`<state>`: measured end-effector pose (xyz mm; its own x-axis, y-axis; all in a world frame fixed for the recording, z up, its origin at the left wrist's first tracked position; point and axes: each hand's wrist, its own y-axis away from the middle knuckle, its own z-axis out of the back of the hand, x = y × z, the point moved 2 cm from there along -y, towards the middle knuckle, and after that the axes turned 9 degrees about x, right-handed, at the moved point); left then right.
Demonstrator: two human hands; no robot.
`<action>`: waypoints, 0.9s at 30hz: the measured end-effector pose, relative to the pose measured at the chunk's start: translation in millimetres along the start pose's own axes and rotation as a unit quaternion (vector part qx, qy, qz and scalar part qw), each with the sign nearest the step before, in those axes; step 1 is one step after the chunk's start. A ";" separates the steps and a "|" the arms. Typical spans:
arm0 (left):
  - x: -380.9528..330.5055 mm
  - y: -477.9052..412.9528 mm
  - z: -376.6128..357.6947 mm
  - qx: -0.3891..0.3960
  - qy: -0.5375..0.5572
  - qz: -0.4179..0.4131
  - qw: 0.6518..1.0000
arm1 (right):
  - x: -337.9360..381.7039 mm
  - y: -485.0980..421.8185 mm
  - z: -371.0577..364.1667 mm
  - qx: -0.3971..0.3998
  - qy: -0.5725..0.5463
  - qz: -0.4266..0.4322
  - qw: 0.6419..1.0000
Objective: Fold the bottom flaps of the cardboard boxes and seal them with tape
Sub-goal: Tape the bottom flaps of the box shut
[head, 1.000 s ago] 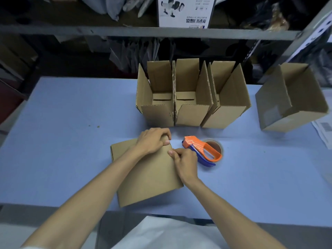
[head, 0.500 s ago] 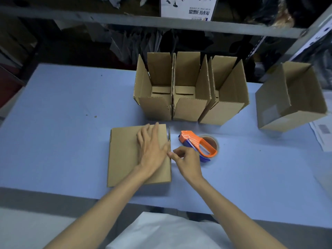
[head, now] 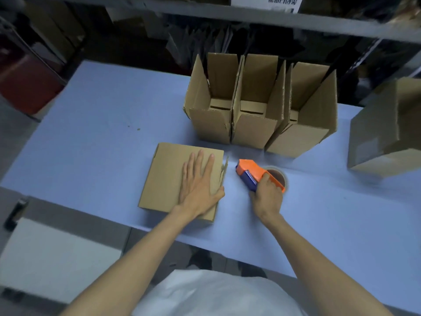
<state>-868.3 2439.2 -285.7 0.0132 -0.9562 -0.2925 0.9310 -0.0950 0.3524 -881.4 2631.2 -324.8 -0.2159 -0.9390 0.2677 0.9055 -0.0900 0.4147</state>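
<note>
A cardboard box [head: 166, 176] stands near the front edge of the blue table [head: 95, 137], its folded flaps facing up. My left hand [head: 199, 185] lies flat on those flaps with fingers spread, pressing them down. Right beside the box lies an orange and blue tape dispenser [head: 252, 173] with a brown tape roll. My right hand [head: 267, 197] grips the dispenser's handle, its fingers curled round it.
Three open cardboard boxes [head: 257, 106] stand in a row behind the box and dispenser. Another box [head: 387, 131] sits tilted at the right edge. Dark shelving [head: 227, 17] runs along the far side of the table.
The box was turned square and my left hand flattened out on its flaps. My right hand left the box's corner and took hold of the tape dispenser.
</note>
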 end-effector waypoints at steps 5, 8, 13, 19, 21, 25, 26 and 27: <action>-22.1 -0.5 33.4 -0.078 0.241 -0.069 0.965 | -22.8 30.4 31.0 -0.075 -0.066 0.124 0.987; -34.0 -7.0 54.4 -0.009 0.352 -0.105 0.930 | -24.4 50.9 51.3 -0.108 -0.053 0.156 0.980; -38.7 -6.9 66.1 0.110 0.390 -0.160 0.900 | -14.7 70.5 68.4 -0.125 -0.061 0.189 0.972; -29.6 -3.2 72.0 0.084 0.414 -0.160 0.892 | -15.5 73.4 75.0 -0.112 -0.098 0.248 0.957; -31.9 -2.4 73.1 0.090 0.408 -0.168 0.893 | -16.0 72.9 77.5 -0.107 -0.106 0.265 0.952; -36.1 -0.8 71.3 0.073 0.424 -0.144 0.891 | -17.1 70.1 79.3 -0.087 -0.117 0.255 0.956; -36.9 0.1 70.3 0.071 0.430 -0.138 0.889 | -17.8 68.6 79.1 -0.082 -0.123 0.243 0.959; -37.8 0.8 69.3 0.067 0.434 -0.131 0.889 | -18.6 66.8 78.8 -0.075 -0.131 0.231 0.961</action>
<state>-893.4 2456.1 -212.8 0.1322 -0.3276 -0.9355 0.8925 -0.3713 0.2561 -845.7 2668.8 -233.5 0.1547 -0.7766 0.6107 0.9653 0.2505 0.0739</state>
